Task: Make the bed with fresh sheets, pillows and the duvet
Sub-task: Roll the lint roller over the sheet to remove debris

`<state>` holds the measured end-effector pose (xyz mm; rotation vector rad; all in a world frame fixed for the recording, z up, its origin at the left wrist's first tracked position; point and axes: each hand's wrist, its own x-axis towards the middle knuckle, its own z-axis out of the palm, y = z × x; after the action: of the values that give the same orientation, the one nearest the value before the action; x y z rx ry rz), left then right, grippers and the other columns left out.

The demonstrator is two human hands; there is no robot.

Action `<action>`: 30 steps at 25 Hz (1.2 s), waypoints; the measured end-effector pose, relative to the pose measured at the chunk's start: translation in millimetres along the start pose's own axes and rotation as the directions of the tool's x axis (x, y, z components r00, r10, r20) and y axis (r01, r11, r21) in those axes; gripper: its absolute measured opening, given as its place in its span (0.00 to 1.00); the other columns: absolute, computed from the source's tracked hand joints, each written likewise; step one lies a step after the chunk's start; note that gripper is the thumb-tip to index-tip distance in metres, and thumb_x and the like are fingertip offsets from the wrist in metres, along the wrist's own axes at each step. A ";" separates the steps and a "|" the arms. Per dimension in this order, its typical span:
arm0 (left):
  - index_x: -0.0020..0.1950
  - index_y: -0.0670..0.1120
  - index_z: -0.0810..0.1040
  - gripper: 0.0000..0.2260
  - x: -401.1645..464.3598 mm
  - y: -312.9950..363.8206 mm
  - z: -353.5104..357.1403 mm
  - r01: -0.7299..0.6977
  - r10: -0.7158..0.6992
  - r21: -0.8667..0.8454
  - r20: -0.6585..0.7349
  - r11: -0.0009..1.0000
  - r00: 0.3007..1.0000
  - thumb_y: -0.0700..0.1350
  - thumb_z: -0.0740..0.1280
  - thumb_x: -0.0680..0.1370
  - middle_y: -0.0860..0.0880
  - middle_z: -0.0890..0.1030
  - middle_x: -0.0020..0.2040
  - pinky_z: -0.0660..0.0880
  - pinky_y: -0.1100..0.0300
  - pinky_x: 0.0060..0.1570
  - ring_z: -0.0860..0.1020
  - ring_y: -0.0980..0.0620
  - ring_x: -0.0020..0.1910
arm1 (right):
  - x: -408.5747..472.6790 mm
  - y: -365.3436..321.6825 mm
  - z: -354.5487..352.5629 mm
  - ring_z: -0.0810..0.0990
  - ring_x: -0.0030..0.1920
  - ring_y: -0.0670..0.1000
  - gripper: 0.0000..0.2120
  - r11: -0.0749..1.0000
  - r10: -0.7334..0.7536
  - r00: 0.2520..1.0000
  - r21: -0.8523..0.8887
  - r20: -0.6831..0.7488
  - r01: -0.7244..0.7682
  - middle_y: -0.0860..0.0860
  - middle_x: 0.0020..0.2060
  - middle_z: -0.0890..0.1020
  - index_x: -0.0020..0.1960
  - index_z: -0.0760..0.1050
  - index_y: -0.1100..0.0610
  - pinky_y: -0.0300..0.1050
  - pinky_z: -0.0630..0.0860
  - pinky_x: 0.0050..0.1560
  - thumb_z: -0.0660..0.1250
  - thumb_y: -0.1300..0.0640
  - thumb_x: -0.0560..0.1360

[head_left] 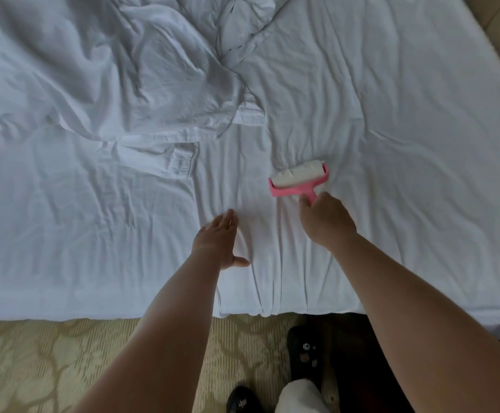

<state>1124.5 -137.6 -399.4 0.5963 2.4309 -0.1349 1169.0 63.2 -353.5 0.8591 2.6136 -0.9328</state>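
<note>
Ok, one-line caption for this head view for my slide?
Right hand runs a pink lint roller over the white sheet; left hand flat beside it.

Sheet point(391, 99) text: you can read none.
Lint roller point(299, 178) markings: you can read none.
Shoes point(305, 353) emblems: too small for you to read.

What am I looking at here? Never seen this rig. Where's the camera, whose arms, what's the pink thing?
No robot here: one wide-angle camera worn on a person's head, looking forward and down. The arms are the wearer's own. The right hand grips the handle of a pink lint roller, its white roll resting on the sheet. The left hand lies flat on the sheet, fingers straight. A crumpled duvet is bunched at upper left. Below the bed edge you see patterned carpet and the person's dark shoes.
</note>
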 end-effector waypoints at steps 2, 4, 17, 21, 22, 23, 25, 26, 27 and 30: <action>0.78 0.44 0.40 0.49 -0.9 -6.4 3.3 0.027 -0.028 -0.014 -0.004 1.000 1.000 0.63 0.68 0.72 0.49 0.39 0.78 0.49 0.52 0.75 0.42 0.51 0.77 | -7.6 -3.1 13.3 0.78 0.53 0.60 0.25 0.999 -0.025 0.999 -0.024 0.048 0.026 0.60 0.53 0.78 0.61 0.71 0.64 0.49 0.73 0.50 0.49 0.44 0.81; 0.78 0.44 0.40 0.49 0.3 -12.1 8.4 0.058 -0.058 -0.049 0.004 0.997 0.998 0.62 0.68 0.72 0.50 0.40 0.79 0.51 0.51 0.75 0.42 0.51 0.77 | -16.0 2.5 28.3 0.79 0.49 0.58 0.25 1.000 0.005 0.993 -0.023 0.119 -0.002 0.58 0.49 0.79 0.59 0.71 0.63 0.49 0.74 0.48 0.49 0.44 0.81; 0.78 0.47 0.37 0.60 30.8 -24.7 6.9 0.141 -0.138 -0.032 0.065 0.990 0.988 0.72 0.70 0.61 0.52 0.37 0.78 0.37 0.37 0.71 0.38 0.51 0.77 | 51.4 -34.8 45.7 0.75 0.61 0.60 0.24 0.993 0.049 0.988 -0.117 0.145 -0.032 0.61 0.61 0.75 0.64 0.68 0.64 0.50 0.70 0.58 0.48 0.46 0.82; 0.77 0.48 0.34 0.64 45.6 -25.2 7.8 0.155 -0.153 -0.024 0.072 0.988 0.986 0.72 0.71 0.58 0.52 0.33 0.77 0.33 0.36 0.68 0.33 0.49 0.76 | 81.4 -48.7 47.8 0.74 0.62 0.60 0.24 0.991 0.019 0.989 -0.134 0.147 0.001 0.61 0.62 0.74 0.65 0.66 0.64 0.49 0.69 0.58 0.49 0.46 0.82; 0.77 0.48 0.33 0.65 48.2 -25.0 7.7 0.160 -0.158 -0.016 0.083 0.987 0.984 0.72 0.71 0.58 0.52 0.32 0.77 0.32 0.35 0.67 0.33 0.49 0.75 | 85.5 -50.1 47.8 0.74 0.61 0.60 0.24 0.991 0.012 0.988 -0.137 0.151 0.009 0.61 0.61 0.74 0.65 0.66 0.64 0.48 0.69 0.57 0.49 0.46 0.82; 0.76 0.48 0.32 0.65 51.0 -25.2 7.5 0.165 -0.164 -0.006 0.085 0.986 0.983 0.72 0.72 0.58 0.52 0.31 0.76 0.32 0.35 0.67 0.32 0.49 0.75 | 87.9 -50.7 48.2 0.74 0.61 0.61 0.24 0.991 0.006 0.988 -0.135 0.151 0.015 0.61 0.61 0.74 0.65 0.66 0.64 0.48 0.69 0.56 0.49 0.46 0.82; 0.76 0.48 0.30 0.66 55.5 -26.6 7.4 0.167 -0.168 0.018 0.072 0.986 0.983 0.73 0.71 0.57 0.52 0.30 0.76 0.32 0.34 0.67 0.31 0.48 0.75 | 89.4 -49.9 50.4 0.74 0.60 0.61 0.24 0.992 0.003 0.989 -0.123 0.148 0.016 0.61 0.60 0.74 0.65 0.66 0.64 0.49 0.69 0.56 0.49 0.46 0.82; 0.76 0.48 0.30 0.66 56.4 -27.1 7.3 0.167 -0.168 0.020 0.063 0.986 0.984 0.73 0.71 0.57 0.52 0.30 0.76 0.32 0.34 0.67 0.31 0.48 0.75 | 87.6 -48.3 50.9 0.74 0.60 0.61 0.24 0.992 0.000 0.989 -0.125 0.150 0.019 0.61 0.60 0.74 0.65 0.66 0.64 0.50 0.70 0.56 0.49 0.46 0.82; 0.76 0.48 0.30 0.66 55.5 -26.7 6.9 0.167 -0.168 0.022 0.057 0.986 0.984 0.73 0.70 0.57 0.52 0.30 0.76 0.32 0.34 0.67 0.31 0.48 0.75 | 84.3 -46.2 51.0 0.74 0.60 0.61 0.24 0.992 0.000 0.988 -0.128 0.153 0.020 0.62 0.60 0.74 0.65 0.65 0.64 0.50 0.70 0.56 0.49 0.46 0.82; 0.76 0.47 0.30 0.65 51.5 -23.8 4.7 0.196 -0.199 0.053 0.057 0.979 0.978 0.72 0.71 0.58 0.52 0.30 0.76 0.36 0.35 0.70 0.32 0.48 0.75 | 71.4 -41.5 50.3 0.74 0.61 0.62 0.24 0.992 -0.003 0.987 -0.127 0.159 0.023 0.62 0.61 0.74 0.66 0.65 0.65 0.50 0.69 0.57 0.49 0.46 0.82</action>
<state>1080.2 -140.2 -435.1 0.3639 2.4279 -0.2892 1088.2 37.3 -399.8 0.7060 2.5138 -0.7905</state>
